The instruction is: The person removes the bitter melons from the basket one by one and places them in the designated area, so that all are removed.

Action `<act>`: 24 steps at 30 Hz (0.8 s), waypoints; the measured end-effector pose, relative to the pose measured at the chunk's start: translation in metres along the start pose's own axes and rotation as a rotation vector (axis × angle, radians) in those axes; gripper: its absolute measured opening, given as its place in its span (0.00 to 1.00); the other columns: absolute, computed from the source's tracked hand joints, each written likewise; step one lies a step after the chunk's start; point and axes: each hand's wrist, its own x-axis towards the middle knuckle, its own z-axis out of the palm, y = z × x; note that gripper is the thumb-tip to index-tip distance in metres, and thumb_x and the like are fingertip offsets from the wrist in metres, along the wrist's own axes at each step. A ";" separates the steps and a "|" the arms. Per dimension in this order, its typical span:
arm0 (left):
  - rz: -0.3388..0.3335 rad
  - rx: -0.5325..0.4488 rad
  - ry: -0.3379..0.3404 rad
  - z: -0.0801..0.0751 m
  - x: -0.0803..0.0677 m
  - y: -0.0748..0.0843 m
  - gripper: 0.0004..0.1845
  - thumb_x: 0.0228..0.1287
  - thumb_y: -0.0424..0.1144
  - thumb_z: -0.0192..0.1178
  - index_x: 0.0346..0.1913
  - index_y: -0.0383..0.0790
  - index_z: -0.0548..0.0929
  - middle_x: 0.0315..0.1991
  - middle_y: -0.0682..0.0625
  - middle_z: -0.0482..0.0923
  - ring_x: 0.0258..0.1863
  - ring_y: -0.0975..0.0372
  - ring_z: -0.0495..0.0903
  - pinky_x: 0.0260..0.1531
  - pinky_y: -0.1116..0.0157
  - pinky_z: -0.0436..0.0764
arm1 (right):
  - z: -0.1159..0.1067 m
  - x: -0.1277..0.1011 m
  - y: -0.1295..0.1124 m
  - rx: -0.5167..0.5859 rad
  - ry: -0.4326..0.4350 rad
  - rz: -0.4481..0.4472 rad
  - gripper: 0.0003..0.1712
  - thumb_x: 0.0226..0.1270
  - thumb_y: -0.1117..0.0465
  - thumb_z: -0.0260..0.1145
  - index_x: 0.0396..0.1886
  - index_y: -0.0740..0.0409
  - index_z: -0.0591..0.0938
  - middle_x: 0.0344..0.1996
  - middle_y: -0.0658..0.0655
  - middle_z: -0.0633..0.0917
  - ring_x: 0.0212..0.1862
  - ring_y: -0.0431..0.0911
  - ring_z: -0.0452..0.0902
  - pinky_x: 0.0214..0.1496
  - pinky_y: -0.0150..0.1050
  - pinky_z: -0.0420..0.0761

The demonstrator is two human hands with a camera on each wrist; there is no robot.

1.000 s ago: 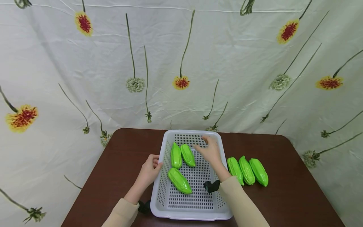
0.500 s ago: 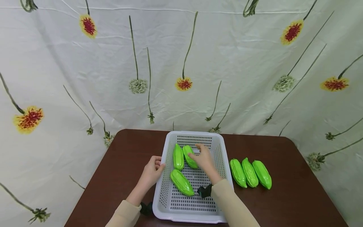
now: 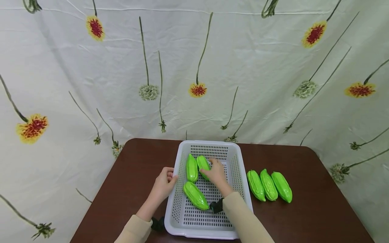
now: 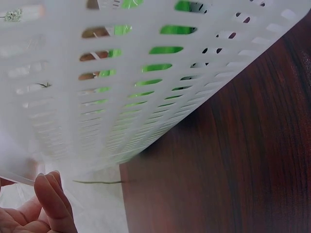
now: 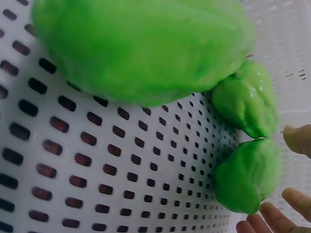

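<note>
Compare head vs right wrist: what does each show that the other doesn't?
Head only: the left hand gripping the basket's left rim, three gourds on the table right of the basket, the brown table, the flowered backdrop.
Right wrist only: a close look at the basket's slotted floor under the gourds.
Both: the white basket, three gourds inside it, and the right hand reaching the rear right gourd, fingertips beside it.

You've got the basket (image 3: 236,168) sitting mid-table (image 3: 316,189) with three gourds inside: two side by side toward the far left (image 3: 191,167) (image 3: 202,162), one nearer you (image 3: 195,195). Your right hand (image 3: 216,173) is on the far pair's right one, your left hand (image 3: 165,182) at the basket's left rim. Three more gourds (image 3: 269,185) lie in a row right of the basket.
</note>
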 end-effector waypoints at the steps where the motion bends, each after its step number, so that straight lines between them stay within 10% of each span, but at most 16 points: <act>1: 0.001 0.000 0.003 0.000 0.000 0.000 0.18 0.68 0.33 0.59 0.58 0.29 0.72 0.39 0.42 0.78 0.32 0.60 0.77 0.31 0.63 0.82 | 0.001 0.000 0.001 0.002 0.000 0.004 0.37 0.55 0.56 0.75 0.62 0.66 0.74 0.58 0.68 0.76 0.60 0.60 0.72 0.64 0.56 0.73; 24: -0.005 -0.001 -0.003 0.001 -0.001 0.000 0.19 0.69 0.34 0.59 0.58 0.29 0.71 0.39 0.42 0.77 0.31 0.60 0.76 0.30 0.63 0.81 | 0.008 0.002 0.006 -0.001 -0.030 0.049 0.34 0.55 0.61 0.76 0.60 0.67 0.75 0.50 0.67 0.78 0.51 0.57 0.76 0.56 0.53 0.78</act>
